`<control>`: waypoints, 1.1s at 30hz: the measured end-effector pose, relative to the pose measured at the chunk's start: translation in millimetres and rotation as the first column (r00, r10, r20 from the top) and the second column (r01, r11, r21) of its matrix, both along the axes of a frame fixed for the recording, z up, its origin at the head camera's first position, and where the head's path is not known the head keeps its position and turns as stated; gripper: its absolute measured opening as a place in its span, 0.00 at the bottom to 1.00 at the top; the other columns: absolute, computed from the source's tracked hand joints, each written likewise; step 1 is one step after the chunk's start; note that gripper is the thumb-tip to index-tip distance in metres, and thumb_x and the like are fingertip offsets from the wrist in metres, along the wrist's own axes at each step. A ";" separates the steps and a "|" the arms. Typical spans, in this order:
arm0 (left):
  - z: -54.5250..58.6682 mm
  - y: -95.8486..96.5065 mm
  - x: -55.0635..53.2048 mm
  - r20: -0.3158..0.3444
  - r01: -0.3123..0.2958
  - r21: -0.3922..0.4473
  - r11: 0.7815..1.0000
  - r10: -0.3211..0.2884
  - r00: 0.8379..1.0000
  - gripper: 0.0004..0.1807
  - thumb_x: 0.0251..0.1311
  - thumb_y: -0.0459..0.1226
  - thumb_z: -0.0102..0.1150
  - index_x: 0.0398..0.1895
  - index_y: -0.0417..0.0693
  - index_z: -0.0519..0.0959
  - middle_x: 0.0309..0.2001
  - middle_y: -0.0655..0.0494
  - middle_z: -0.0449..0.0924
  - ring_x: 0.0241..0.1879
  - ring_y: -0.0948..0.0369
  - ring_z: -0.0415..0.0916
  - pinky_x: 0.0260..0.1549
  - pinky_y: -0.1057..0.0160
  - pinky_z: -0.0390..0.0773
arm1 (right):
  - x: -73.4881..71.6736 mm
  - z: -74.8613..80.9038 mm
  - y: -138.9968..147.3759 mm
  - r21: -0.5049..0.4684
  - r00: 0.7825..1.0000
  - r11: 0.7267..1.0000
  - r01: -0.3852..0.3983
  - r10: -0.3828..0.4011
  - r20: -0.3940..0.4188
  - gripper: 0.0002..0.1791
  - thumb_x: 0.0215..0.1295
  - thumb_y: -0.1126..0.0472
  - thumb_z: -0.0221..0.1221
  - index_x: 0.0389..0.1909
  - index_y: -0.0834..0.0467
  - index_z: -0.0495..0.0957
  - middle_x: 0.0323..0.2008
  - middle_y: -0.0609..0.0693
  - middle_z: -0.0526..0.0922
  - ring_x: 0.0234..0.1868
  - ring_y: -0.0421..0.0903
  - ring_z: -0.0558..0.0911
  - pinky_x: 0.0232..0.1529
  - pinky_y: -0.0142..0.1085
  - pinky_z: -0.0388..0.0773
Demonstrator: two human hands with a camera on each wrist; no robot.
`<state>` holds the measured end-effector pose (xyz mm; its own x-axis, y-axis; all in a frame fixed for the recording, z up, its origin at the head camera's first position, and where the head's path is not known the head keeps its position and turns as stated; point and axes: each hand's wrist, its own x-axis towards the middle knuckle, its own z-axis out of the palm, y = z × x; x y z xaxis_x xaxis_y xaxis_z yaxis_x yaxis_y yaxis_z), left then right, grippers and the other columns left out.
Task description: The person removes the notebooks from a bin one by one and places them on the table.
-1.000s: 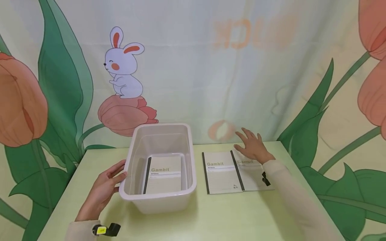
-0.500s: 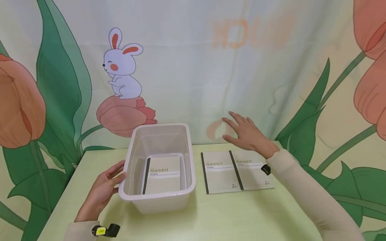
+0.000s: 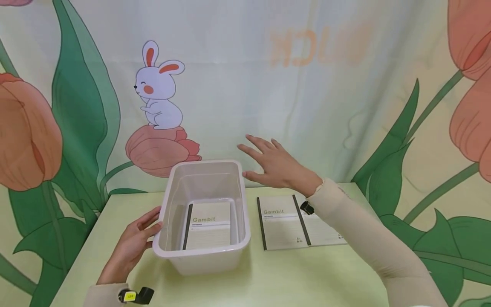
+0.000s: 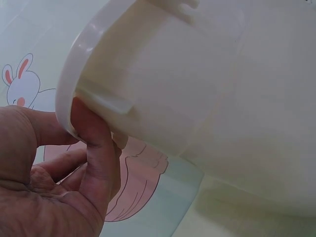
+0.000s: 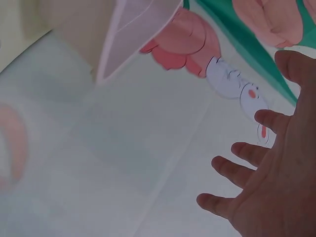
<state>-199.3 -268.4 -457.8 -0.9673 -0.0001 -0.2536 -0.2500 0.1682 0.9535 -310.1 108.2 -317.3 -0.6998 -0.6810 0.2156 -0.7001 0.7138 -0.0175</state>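
Note:
A light plastic bin stands on the table, with a Gambit notebook lying face up on its floor. My left hand grips the bin's left rim; in the left wrist view the thumb and fingers pinch that rim from both sides. My right hand is in the air just right of the bin's far right corner, fingers spread and holding nothing. Two more Gambit notebooks lie side by side to the right: the nearer-to-bin notebook and a second notebook, partly hidden by my right forearm.
The pale green table ends at a hanging cloth printed with a rabbit and tulips, behind and at the sides. Each wrist wears a small black camera.
My right hand has risen off the right-hand notebook and moved left to beside the bin, with nothing in it. The left hand keeps its grip on the bin's rim.

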 end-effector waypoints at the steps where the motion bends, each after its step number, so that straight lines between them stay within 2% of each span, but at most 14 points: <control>1: -0.2 -0.1 -0.3 -0.001 0.001 -0.002 1.000 -0.001 1.000 0.35 0.72 0.44 0.50 0.79 0.57 0.51 0.78 0.48 0.50 0.72 0.45 0.59 0.55 0.52 0.79 | -0.6 0.3 -7.4 0.007 1.000 1.000 -0.009 0.009 0.005 0.40 0.69 0.30 0.43 0.78 0.38 0.45 0.80 0.48 0.45 0.79 0.51 0.51 0.74 0.60 0.46; 4: 0.5 -1.1 -0.7 -0.006 -0.001 -0.006 1.000 0.001 1.000 0.35 0.72 0.44 0.50 0.78 0.57 0.51 0.78 0.48 0.50 0.72 0.45 0.59 0.55 0.53 0.79 | -3.6 -0.8 -30.8 0.029 0.999 0.999 -0.019 0.018 0.033 0.41 0.69 0.29 0.43 0.78 0.37 0.45 0.79 0.48 0.47 0.79 0.49 0.52 0.75 0.60 0.46; 10: 1.8 -2.7 0.0 -0.017 0.013 0.001 1.000 -0.013 1.000 0.35 0.73 0.44 0.50 0.79 0.56 0.50 0.78 0.47 0.50 0.72 0.45 0.59 0.54 0.56 0.80 | -12.9 -10.9 -72.2 0.070 0.990 0.998 -0.008 -0.002 0.143 0.41 0.69 0.30 0.44 0.78 0.37 0.45 0.79 0.46 0.49 0.79 0.47 0.52 0.76 0.57 0.46; 15: -0.4 -1.8 -0.5 -0.006 0.017 -0.002 1.000 -0.017 1.000 0.35 0.73 0.44 0.49 0.79 0.57 0.50 0.78 0.49 0.51 0.71 0.49 0.61 0.53 0.58 0.80 | -23.6 -27.8 -101.3 0.067 0.975 0.998 0.002 -0.016 0.221 0.41 0.68 0.31 0.46 0.78 0.38 0.46 0.79 0.47 0.50 0.78 0.48 0.55 0.75 0.55 0.52; 18: -1.7 -0.8 -1.1 -0.006 0.017 0.003 1.000 -0.017 1.000 0.35 0.73 0.44 0.50 0.79 0.57 0.51 0.78 0.49 0.51 0.71 0.49 0.61 0.53 0.58 0.80 | -31.7 -40.8 -118.2 0.090 0.965 0.996 0.028 -0.051 0.258 0.41 0.68 0.32 0.46 0.78 0.39 0.47 0.78 0.48 0.51 0.77 0.50 0.57 0.74 0.52 0.57; 22: -1.3 -1.7 -0.3 -0.008 0.016 -0.006 1.000 -0.017 1.000 0.35 0.73 0.45 0.50 0.79 0.57 0.50 0.78 0.48 0.50 0.70 0.49 0.62 0.52 0.58 0.80 | -41.9 -59.3 -140.3 0.125 0.931 0.989 0.083 -0.122 0.343 0.42 0.68 0.32 0.48 0.78 0.39 0.47 0.78 0.47 0.52 0.76 0.48 0.59 0.73 0.47 0.62; 26: 0.5 -3.4 0.7 0.005 0.010 -0.012 1.000 -0.010 1.000 0.36 0.72 0.45 0.50 0.79 0.58 0.50 0.79 0.49 0.50 0.69 0.51 0.63 0.51 0.60 0.81 | -51.6 -76.8 -161.0 0.101 0.868 0.985 0.142 -0.173 0.466 0.42 0.66 0.31 0.50 0.77 0.36 0.48 0.78 0.44 0.53 0.76 0.45 0.58 0.74 0.46 0.60; 29: 0.4 -3.2 0.9 0.013 0.012 -0.005 1.000 -0.012 1.000 0.36 0.72 0.46 0.50 0.79 0.58 0.49 0.79 0.49 0.49 0.70 0.51 0.62 0.52 0.59 0.81 | -57.5 -92.2 -172.8 0.093 0.834 0.978 0.184 -0.206 0.513 0.42 0.65 0.32 0.52 0.77 0.36 0.51 0.77 0.43 0.56 0.76 0.44 0.58 0.74 0.47 0.59; 33: -4.9 0.3 1.5 0.015 0.013 0.009 1.000 -0.013 1.000 0.35 0.73 0.45 0.50 0.79 0.59 0.49 0.79 0.50 0.49 0.70 0.50 0.62 0.52 0.58 0.81 | -61.0 -121.1 -181.3 0.151 0.836 0.962 0.228 -0.273 0.476 0.40 0.64 0.33 0.54 0.75 0.38 0.56 0.74 0.43 0.64 0.72 0.43 0.65 0.71 0.45 0.64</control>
<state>-197.7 -268.1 -462.7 -0.9632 0.0143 -0.2685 -0.2627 0.1632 0.9510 -371.1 -73.1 -438.5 -0.8479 -0.4679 -0.2492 -0.4138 0.8780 -0.2406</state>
